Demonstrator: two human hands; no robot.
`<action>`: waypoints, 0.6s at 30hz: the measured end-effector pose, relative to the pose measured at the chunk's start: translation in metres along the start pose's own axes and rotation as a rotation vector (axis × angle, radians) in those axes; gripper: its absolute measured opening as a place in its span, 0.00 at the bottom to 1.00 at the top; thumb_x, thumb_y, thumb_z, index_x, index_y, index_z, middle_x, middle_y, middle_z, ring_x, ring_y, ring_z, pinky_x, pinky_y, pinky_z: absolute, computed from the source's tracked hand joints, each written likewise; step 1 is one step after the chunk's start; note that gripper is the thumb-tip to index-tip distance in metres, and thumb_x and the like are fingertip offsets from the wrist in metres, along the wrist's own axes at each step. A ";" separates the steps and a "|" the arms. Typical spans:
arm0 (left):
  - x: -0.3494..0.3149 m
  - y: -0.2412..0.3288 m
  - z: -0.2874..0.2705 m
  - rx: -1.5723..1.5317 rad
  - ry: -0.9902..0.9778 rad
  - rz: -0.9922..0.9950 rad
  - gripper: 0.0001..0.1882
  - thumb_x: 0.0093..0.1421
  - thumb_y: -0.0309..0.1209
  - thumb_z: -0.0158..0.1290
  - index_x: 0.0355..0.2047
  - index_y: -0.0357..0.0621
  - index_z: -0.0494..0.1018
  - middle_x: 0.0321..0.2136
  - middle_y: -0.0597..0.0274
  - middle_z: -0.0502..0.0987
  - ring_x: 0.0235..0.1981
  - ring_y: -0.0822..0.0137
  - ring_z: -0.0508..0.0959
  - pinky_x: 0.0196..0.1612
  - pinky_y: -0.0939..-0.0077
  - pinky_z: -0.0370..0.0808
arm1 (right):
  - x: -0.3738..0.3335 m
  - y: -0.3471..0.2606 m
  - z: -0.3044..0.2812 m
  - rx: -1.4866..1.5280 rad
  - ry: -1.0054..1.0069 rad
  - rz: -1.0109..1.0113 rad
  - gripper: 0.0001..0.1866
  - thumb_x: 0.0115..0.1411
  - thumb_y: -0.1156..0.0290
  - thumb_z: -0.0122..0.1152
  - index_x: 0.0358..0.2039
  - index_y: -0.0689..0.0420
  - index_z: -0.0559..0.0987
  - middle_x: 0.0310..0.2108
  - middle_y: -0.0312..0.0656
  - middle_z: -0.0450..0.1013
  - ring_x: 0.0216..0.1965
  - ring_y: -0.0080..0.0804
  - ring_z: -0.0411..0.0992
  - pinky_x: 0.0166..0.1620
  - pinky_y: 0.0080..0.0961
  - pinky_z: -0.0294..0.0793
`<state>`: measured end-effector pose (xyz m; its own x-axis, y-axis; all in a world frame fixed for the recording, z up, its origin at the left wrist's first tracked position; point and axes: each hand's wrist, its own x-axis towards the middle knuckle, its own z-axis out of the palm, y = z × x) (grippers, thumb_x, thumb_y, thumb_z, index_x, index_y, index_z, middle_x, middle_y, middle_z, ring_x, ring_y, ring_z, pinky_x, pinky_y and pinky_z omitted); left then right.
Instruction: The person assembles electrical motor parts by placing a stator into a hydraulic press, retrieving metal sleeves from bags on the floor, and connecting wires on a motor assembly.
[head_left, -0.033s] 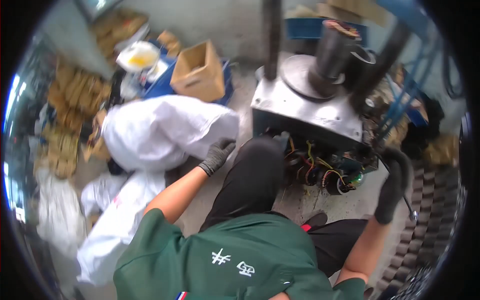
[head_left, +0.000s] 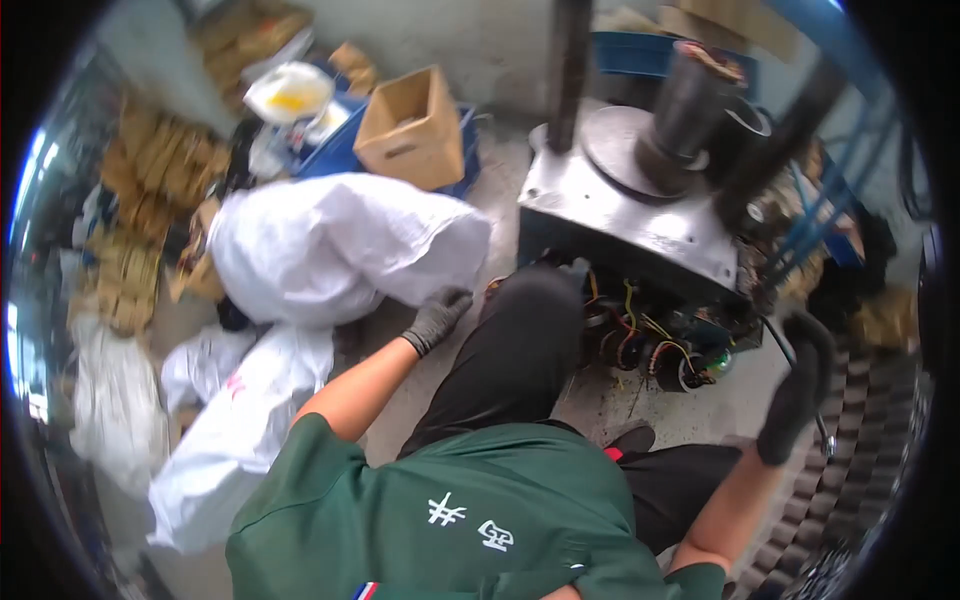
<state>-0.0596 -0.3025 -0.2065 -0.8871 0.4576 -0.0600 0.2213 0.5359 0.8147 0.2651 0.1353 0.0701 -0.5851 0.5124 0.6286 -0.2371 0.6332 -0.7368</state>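
Hands, two, each in a dark grey glove: left hand (head_left: pixel 438 320), fingers curled, near the knee and the lower right edge of the sack listed next, whether gripping cannot be told; right hand (head_left: pixel 797 385), blurred, set along the rod listed below, its closure likewise not tellable

Large white woven sack (head_left: pixel 300 250), one, bulky and creased, to the left, its right end just above the left hand

Thin dark rod with bright metal tip (head_left: pixel 828 442), one, running from the machine's right side past the right hand, tip protruding below it

Further white bags, three: one long with a reddish mark (head_left: pixel 240 430), one small and crumpled (head_left: pixel 205 365), one pale and upright at far left (head_left: pixel 118 410)

Open brown cardboard box (head_left: pixel 425 150), one, beyond the large sack

Heavy machine with a silver steel top plate (head_left: pixel 620 215), one, ahead and right: dark upright posts, two (head_left: pixel 565 80); round steel disc (head_left: pixel 608 145), one; coloured wires (head_left: pixel 655 330) below, several, uncounted
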 end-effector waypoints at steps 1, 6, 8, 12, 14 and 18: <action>-0.030 -0.050 0.008 0.041 -0.052 -0.088 0.22 0.63 0.43 0.59 0.49 0.39 0.79 0.44 0.44 0.82 0.48 0.50 0.81 0.54 0.62 0.76 | -0.004 -0.006 -0.004 -0.050 -0.013 -0.095 0.17 0.70 0.73 0.47 0.54 0.69 0.74 0.50 0.50 0.75 0.51 0.41 0.75 0.58 0.35 0.73; -0.152 -0.157 0.047 0.178 -0.268 -0.418 0.27 0.63 0.48 0.56 0.54 0.41 0.78 0.50 0.46 0.81 0.54 0.49 0.79 0.59 0.56 0.73 | -0.036 -0.035 -0.063 -0.523 0.070 -0.352 0.18 0.72 0.76 0.44 0.56 0.72 0.73 0.57 0.58 0.72 0.57 0.51 0.73 0.59 0.43 0.73; -0.157 -0.163 0.057 0.241 -0.355 -0.454 0.28 0.62 0.45 0.56 0.58 0.40 0.75 0.55 0.44 0.78 0.56 0.47 0.77 0.61 0.59 0.72 | -0.060 -0.027 -0.116 -0.731 0.109 -0.371 0.17 0.74 0.75 0.44 0.58 0.71 0.73 0.59 0.57 0.71 0.58 0.50 0.72 0.61 0.42 0.73; -0.123 -0.162 0.066 0.120 -0.127 -0.483 0.31 0.63 0.46 0.54 0.60 0.37 0.72 0.60 0.40 0.73 0.60 0.45 0.73 0.63 0.57 0.70 | -0.082 -0.003 -0.141 -0.929 0.130 -0.200 0.18 0.75 0.73 0.46 0.58 0.69 0.73 0.60 0.55 0.71 0.59 0.47 0.72 0.62 0.39 0.73; -0.087 -0.168 0.059 0.040 0.108 -0.508 0.30 0.63 0.46 0.54 0.57 0.36 0.74 0.55 0.40 0.77 0.55 0.45 0.77 0.58 0.58 0.73 | -0.083 -0.015 -0.117 -0.890 0.147 -0.092 0.18 0.75 0.72 0.45 0.60 0.65 0.75 0.61 0.52 0.71 0.60 0.42 0.71 0.62 0.37 0.74; -0.077 -0.296 0.013 -0.245 0.581 -0.915 0.22 0.61 0.40 0.54 0.47 0.34 0.77 0.35 0.49 0.83 0.33 0.52 0.81 0.36 0.61 0.76 | -0.095 0.047 -0.165 -0.997 0.130 -0.140 0.18 0.76 0.71 0.45 0.59 0.62 0.76 0.61 0.49 0.71 0.61 0.41 0.71 0.62 0.34 0.74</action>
<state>-0.0517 -0.4868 -0.4507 -0.7440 -0.4753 -0.4696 -0.6427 0.3170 0.6975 0.4375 0.2120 0.0173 -0.4990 0.4183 0.7590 0.4930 0.8573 -0.1484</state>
